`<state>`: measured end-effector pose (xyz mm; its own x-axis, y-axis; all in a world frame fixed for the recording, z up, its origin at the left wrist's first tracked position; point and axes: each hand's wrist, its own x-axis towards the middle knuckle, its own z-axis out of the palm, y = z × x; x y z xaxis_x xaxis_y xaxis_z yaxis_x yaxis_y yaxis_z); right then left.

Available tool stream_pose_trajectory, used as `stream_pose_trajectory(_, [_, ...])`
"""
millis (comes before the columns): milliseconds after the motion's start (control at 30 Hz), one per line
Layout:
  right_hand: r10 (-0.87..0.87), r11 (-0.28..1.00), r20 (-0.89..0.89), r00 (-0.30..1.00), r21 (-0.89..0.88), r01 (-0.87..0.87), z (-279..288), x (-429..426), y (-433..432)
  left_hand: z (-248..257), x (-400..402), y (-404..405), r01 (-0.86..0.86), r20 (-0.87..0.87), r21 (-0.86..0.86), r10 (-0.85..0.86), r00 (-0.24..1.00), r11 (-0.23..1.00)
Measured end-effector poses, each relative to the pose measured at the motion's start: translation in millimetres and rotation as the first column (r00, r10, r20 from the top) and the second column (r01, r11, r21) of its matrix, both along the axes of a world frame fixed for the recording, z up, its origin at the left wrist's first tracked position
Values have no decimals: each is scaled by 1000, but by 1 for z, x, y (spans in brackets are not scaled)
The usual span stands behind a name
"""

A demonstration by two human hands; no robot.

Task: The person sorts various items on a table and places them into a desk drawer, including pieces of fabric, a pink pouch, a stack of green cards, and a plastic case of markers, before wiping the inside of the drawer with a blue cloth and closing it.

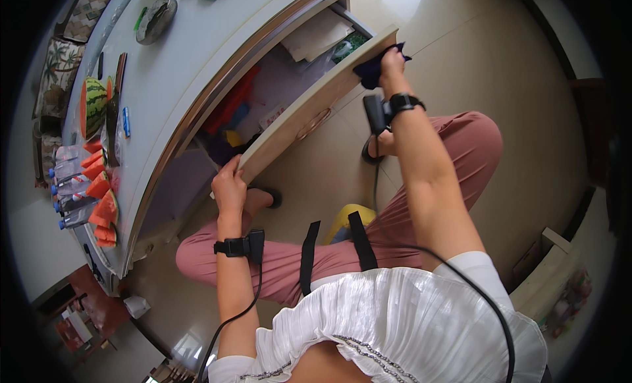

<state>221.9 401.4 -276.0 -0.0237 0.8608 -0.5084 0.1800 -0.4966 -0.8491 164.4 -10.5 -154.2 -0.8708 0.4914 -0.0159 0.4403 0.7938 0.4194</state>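
An open drawer (pixel 291 86) juts from a pale cabinet, its long front panel (pixel 316 111) bearing a curved metal handle. My left hand (pixel 230 185) grips the panel's near left end, thumb and fingers around its edge. At the panel's far right end, my right hand (pixel 392 67) presses a dark blue cloth (pixel 369 72) against it, the fingers closed on the cloth. Inside the drawer lie white papers (pixel 316 34), red fabric (pixel 232 99), a yellow item (pixel 233 138) and something green in clear plastic.
On the cabinet top (pixel 163 86) are a cut watermelon (pixel 95 106), watermelon slices (pixel 103 207), a long knife (pixel 116 106), plastic bottles (pixel 74 185), a blue packet (pixel 126 122) and a metal dish (pixel 157 20). A yellow stool (pixel 348 217) stands beneath me.
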Motion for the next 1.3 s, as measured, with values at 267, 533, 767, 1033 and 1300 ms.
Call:
stream_pose_trajectory(267, [256,928,61,965,-296,-227,-3,-7,-128,-2,-2,-11,10,-21,28,-9,1000,1000])
stream_pose_trajectory(533, [-277,929,-211,937,-307,206,-21,10,13,-3,-3,2,83,-24,-5,-83,996,997])
stream_pose_trajectory(767, [-22,980,-110,994,-197,0,-58,-11,-61,-16,7,39,395,-80,-55,-398,914,917])
stream_pose_trajectory(1033, [132,738,-518,845,-518,-433,0,14,-161,-8,29,115,555,-148,-201,-585,797,807])
stream_pose_trajectory(1300, [112,955,-321,940,-228,-192,-50,15,-81,-9,6,123,623,18,126,-630,777,772])
